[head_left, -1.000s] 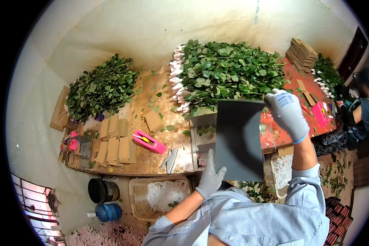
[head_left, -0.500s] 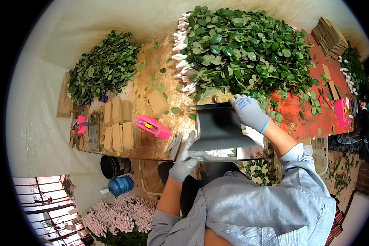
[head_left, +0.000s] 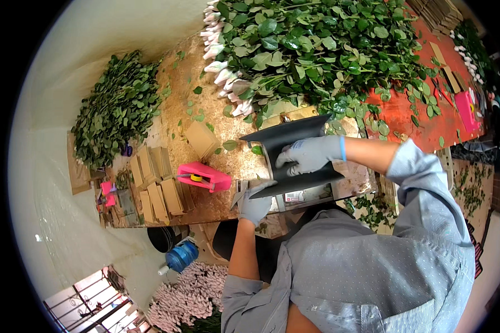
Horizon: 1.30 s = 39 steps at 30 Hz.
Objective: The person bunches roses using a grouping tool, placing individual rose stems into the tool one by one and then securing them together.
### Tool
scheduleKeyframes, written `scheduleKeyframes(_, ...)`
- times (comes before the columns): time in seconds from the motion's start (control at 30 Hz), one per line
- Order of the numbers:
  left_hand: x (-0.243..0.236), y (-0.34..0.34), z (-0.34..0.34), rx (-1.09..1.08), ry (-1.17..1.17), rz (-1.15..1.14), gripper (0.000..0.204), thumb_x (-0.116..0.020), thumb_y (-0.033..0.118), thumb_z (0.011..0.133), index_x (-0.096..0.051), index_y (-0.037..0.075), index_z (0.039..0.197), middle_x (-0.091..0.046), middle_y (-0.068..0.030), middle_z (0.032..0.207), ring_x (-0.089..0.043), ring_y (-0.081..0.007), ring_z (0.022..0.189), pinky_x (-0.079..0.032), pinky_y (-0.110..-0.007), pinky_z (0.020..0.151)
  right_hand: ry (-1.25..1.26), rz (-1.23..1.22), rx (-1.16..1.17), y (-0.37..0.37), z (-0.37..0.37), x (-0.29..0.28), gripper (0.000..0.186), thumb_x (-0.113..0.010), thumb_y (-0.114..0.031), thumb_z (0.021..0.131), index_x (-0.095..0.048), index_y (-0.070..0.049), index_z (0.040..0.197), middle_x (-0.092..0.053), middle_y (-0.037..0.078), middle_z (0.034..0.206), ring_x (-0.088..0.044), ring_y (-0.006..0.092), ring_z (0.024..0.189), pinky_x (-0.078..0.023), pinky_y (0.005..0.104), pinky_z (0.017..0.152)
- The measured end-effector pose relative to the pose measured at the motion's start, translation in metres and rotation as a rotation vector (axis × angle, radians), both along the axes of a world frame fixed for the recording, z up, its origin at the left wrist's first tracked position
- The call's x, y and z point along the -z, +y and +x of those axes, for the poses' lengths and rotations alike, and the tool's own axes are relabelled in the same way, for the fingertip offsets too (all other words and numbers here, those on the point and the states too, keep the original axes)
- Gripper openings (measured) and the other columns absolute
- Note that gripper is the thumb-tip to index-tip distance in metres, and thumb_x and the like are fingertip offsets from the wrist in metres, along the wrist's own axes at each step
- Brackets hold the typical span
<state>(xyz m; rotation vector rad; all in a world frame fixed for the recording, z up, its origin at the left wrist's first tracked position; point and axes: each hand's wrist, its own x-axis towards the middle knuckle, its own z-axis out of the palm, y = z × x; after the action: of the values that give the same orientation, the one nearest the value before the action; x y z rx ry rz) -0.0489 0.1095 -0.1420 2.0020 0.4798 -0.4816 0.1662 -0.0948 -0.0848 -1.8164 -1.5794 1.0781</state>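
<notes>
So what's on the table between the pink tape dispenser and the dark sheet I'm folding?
Little in the head view: bare speckled tabletop, a loose green leaf, and the left hand at the dark sheet, near the pink tape dispenser.

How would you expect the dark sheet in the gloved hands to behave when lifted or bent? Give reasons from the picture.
The dark sheet probably bends readily: it curves into a trough under the right hand. It likely holds some stiffness, since its edges stay straight. It seems light; the left hand grips only its edge.
</notes>
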Motion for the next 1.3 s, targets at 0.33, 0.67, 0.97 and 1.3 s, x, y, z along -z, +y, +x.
scheduleKeyframes(0.33, 0.023, 0.005, -0.017, 0.158, -0.267, 0.187, 0.033, -0.059, 0.006, 0.092, -0.073, 0.004, 0.121, -0.073, -0.0162, 0.122, -0.071, -0.0297, 0.114, -0.054, -0.035, 0.099, -0.634, 0.227, 0.128, 0.003, -0.04, 0.161, 0.074, -0.065, -0.047, 0.091, -0.045, -0.005, 0.15, -0.038, 0.023, 0.159, -0.037, 0.0425, 0.147, -0.031, 0.0556, 0.119)
scheduleKeyframes(0.67, -0.005, 0.067, 0.026, 0.019, 0.077, -0.04, 0.035, -0.061, 0.013, 0.1, -0.066, 0.002, 0.133, -0.075, -0.0101, 0.1, -0.068, -0.0141, 0.085, -0.055, -0.031, 0.079, -0.682, 0.337, 0.16, 0.004, -0.043, 0.172, 0.075, -0.065, -0.051, 0.09, -0.05, -0.004, 0.147, -0.042, 0.023, 0.156, -0.039, 0.0416, 0.146, -0.032, 0.0544, 0.118)
scheduleKeyframes(0.97, -0.062, -0.012, 0.123, 0.852, 0.125, -0.348, 0.049, -0.06, 0.034, 0.105, -0.056, 0.003, 0.144, -0.064, -0.0152, 0.136, -0.062, -0.0217, 0.122, -0.047, -0.034, 0.107, -0.769, 0.423, 0.175, 0.0, -0.039, 0.178, 0.068, -0.058, -0.05, 0.094, -0.051, -0.009, 0.147, -0.048, 0.021, 0.153, -0.045, 0.04, 0.142, -0.035, 0.0524, 0.116)
scheduleKeyframes(1.3, -0.045, -0.069, 0.064, 0.856, -0.271, 0.512, 0.032, -0.06, 0.031, 0.098, -0.068, 0.011, 0.121, -0.071, -0.0173, 0.107, -0.068, -0.0386, 0.098, -0.054, -0.05, 0.085, -0.848, 0.359, 0.182, -0.004, -0.041, 0.181, 0.071, -0.057, -0.052, 0.091, -0.051, -0.009, 0.148, -0.046, 0.019, 0.157, -0.043, 0.0381, 0.145, -0.032, 0.0507, 0.118)
